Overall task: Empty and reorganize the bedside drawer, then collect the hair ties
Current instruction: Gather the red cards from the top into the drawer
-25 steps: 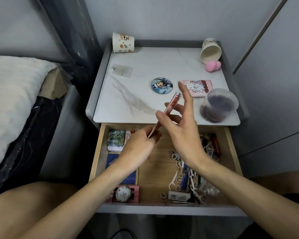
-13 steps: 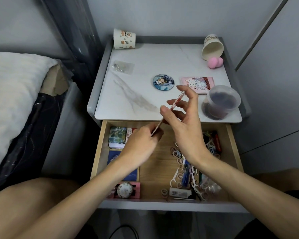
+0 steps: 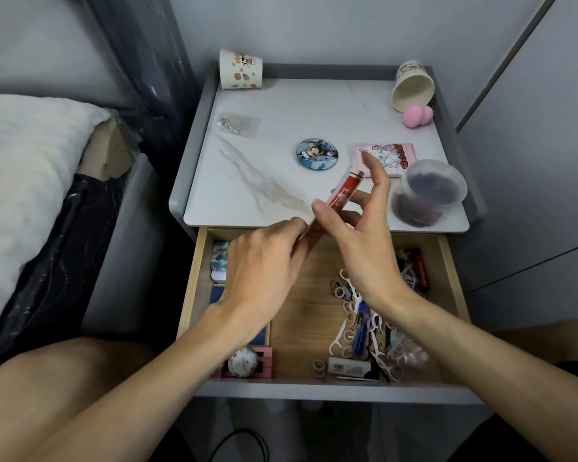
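Note:
Both hands hold a thin red and clear packet [image 3: 342, 193] above the front edge of the bedside table. My left hand [image 3: 267, 265] pinches its lower end. My right hand [image 3: 361, 235] grips its middle between thumb and fingers, with the forefinger raised. Below them the wooden drawer [image 3: 449, 271] stands pulled out. Several pinkish hair ties [image 3: 339, 291] lie scattered in its right half among white floss picks [image 3: 337, 338] and a blue pen [image 3: 361, 328]. Small boxes [image 3: 219, 265] and a round white compact [image 3: 243, 361] sit along its left side.
On the marble table top [image 3: 281, 105] lie a round badge [image 3: 317, 153], a pink card [image 3: 391, 155], a clear bag with earrings [image 3: 239, 124], a lidded tub of dark things [image 3: 427, 191], two paper cups [image 3: 241, 70] [image 3: 412, 86] and a pink sponge [image 3: 417, 115]. A bed [image 3: 24, 168] stands left.
The packet has turned in my hands, so its red printed face now shows. My left hand has shifted right along its lower end. My right forefinger has lifted.

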The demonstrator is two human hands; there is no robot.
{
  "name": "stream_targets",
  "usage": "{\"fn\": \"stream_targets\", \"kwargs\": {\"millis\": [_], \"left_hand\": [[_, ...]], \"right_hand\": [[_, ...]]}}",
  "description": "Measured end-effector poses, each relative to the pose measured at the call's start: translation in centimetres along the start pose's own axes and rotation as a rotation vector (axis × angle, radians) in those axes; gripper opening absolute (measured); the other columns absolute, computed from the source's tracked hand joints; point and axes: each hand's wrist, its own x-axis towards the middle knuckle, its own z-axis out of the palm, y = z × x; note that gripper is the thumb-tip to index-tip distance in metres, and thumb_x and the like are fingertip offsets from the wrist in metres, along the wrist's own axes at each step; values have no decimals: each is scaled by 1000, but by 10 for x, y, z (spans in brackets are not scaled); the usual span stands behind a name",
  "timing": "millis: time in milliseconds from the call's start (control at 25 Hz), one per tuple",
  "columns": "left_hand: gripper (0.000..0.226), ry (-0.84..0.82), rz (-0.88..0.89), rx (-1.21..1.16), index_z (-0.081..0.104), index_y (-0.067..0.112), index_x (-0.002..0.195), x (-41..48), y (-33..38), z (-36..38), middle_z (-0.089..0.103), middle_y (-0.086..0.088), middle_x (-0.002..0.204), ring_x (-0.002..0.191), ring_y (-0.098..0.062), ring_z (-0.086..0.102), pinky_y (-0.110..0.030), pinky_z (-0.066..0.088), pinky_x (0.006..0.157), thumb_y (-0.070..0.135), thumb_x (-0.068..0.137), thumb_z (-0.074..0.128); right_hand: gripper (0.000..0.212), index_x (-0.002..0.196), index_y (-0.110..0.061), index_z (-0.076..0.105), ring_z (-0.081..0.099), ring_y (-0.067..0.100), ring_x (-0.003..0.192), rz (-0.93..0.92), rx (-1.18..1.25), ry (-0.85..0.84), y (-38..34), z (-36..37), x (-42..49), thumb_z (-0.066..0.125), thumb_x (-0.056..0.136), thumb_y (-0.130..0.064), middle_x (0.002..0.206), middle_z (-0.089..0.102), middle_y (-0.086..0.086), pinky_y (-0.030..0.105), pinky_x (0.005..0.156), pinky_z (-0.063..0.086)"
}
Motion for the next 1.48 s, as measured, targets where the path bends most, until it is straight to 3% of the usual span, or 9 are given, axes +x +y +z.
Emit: {"fn": "stream_targets", "kwargs": {"millis": [80, 200, 320, 520, 640, 760, 840, 1000, 1480], "left_hand": [[13, -112, -270, -331, 69, 18, 84, 5, -5, 0, 69, 6, 68, 58, -16, 65, -28, 43, 51, 28, 92, 67], [11, -237, -648, -898, 72, 13, 94, 8, -14, -2, 77, -1, 87, 75, -14, 73, -27, 56, 66, 20, 95, 64], [9, -335, -732, -1012, 71, 16, 97, 4, -19, -6, 77, 1, 91, 78, -9, 74, -17, 53, 67, 21, 95, 63], [10, -420, -746, -1000, 72, 17, 99, -2, -24, -9, 77, 2, 91, 84, -12, 74, -31, 54, 84, 21, 94, 63], [16, -510, -637, -872, 72, 22, 95, -4, -30, -18, 77, 3, 90, 83, -11, 73, -39, 56, 88, 32, 96, 60], [49, -579, -409, -21, 68, 22, 106, 2, -65, -37, 72, -1, 102, 95, -25, 68, -41, 52, 82, 62, 95, 42], [50, -536, -449, 335, 63, 16, 113, 1, -86, -49, 67, -13, 113, 103, -36, 62, -40, 44, 77, 56, 101, 36], [39, -757, -543, 162, 51, 10, 126, -2, -85, -32, 60, -19, 124, 110, -40, 59, -38, 46, 84, 39, 100, 48], [36, -705, -397, 341, 49, 5, 124, 3, -76, -20, 60, -16, 125, 110, -36, 59, -34, 37, 74, 33, 102, 44]], "right_hand": [[80, 153, -27, 21, 67, 9, 107, 157, 40, -58, 1, -7, 8, 70, 90, -32, 120, 66, 2, 35, 98, 52], [31, 125, -8, 60, 71, 13, 91, 335, 21, -220, 4, -18, 14, 59, 98, -22, 102, 74, 3, 35, 91, 56], [18, 104, -3, 69, 63, 11, 73, 340, -10, -282, 12, -20, 12, 56, 99, -16, 86, 73, 3, 24, 68, 51], [20, 106, 1, 67, 63, 16, 73, 399, -51, -395, 19, -18, 8, 59, 97, -15, 97, 74, 13, 21, 62, 52], [13, 101, 0, 65, 65, 15, 70, 412, -68, -455, 25, -18, 3, 61, 95, -11, 92, 75, 10, 23, 62, 54], [10, 100, -4, 66, 67, 15, 69, 374, -299, -548, 36, -22, -4, 62, 95, -12, 87, 74, 8, 21, 64, 54], [6, 96, -9, 66, 67, 12, 69, 392, -479, -629, 51, -23, -14, 61, 95, -12, 85, 73, 5, 21, 65, 55], [11, 101, -3, 65, 66, 12, 69, 645, -446, -611, 87, -19, -26, 57, 97, -10, 86, 71, 8, 21, 65, 56], [12, 102, 0, 66, 72, 22, 73, 717, -460, -476, 125, 14, -4, 64, 93, -9, 90, 74, 18, 30, 69, 61]]}}
